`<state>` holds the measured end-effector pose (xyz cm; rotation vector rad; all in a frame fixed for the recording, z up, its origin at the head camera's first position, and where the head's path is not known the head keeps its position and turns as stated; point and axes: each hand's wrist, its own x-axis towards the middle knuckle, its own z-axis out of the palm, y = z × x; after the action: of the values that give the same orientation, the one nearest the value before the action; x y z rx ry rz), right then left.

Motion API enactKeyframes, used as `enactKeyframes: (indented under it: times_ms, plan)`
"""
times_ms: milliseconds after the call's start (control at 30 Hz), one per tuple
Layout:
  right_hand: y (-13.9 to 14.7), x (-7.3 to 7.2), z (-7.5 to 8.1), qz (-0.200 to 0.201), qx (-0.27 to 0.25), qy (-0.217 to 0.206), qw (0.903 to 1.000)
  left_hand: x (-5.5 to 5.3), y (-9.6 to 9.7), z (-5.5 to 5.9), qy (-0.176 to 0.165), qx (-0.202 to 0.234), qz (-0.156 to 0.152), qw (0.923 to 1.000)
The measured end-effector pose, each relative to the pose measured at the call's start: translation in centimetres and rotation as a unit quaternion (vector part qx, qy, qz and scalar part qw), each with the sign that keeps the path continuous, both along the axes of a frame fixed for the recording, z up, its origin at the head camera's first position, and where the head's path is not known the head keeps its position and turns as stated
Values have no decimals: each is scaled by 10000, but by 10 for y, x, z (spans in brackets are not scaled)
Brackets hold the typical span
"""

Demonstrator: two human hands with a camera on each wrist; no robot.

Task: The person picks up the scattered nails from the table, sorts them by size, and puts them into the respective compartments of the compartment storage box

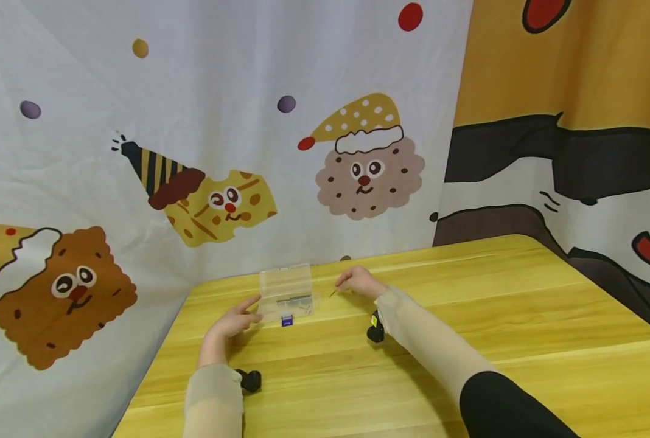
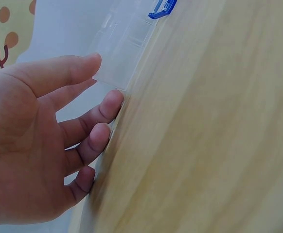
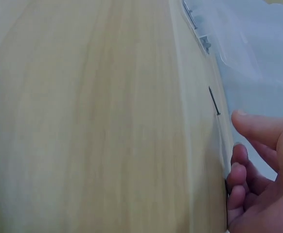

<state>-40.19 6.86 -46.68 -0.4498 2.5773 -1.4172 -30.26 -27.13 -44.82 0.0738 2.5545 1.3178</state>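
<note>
A clear plastic box (image 1: pixel 285 281) with its lid raised stands near the far edge of the table, a blue latch (image 1: pixel 287 320) at its front. Inside are a long dark thin item (image 1: pixel 294 299) and small metal pieces (image 3: pixel 205 43). My left hand (image 1: pixel 236 321) is at the box's left side, fingers loosely bent, thumb tip at its corner in the left wrist view. To the right of the box, a thin dark nail (image 3: pixel 214 101) lies on the wood. My right hand (image 1: pixel 359 282) is beside it, the thumb slightly apart from the nail's head; the index finger is mostly hidden.
The wooden table (image 1: pixel 325 377) reaches back to a white curtain (image 1: pixel 226 79) printed with cartoon food. A black wrist device (image 1: pixel 250 381) sits at the left wrist, and another black device (image 1: pixel 376 333) is by the right cuff.
</note>
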Motion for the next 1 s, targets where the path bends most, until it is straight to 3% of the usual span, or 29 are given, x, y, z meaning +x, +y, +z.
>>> enactKeyframes:
  times_ms: [300, 633, 1000]
  plan:
    - [-8, 4, 4, -166, 247, 197, 9994, 1, 2, 2, 30, 33, 34, 10000]
    - [-14, -8, -7, -352, 533, 305, 9975, -2, -1, -1, 61, 5, 47, 10000]
    - [-15, -5, -5, -262, 636, 398, 9968, 0, 2, 2, 77, -85, 62, 9999]
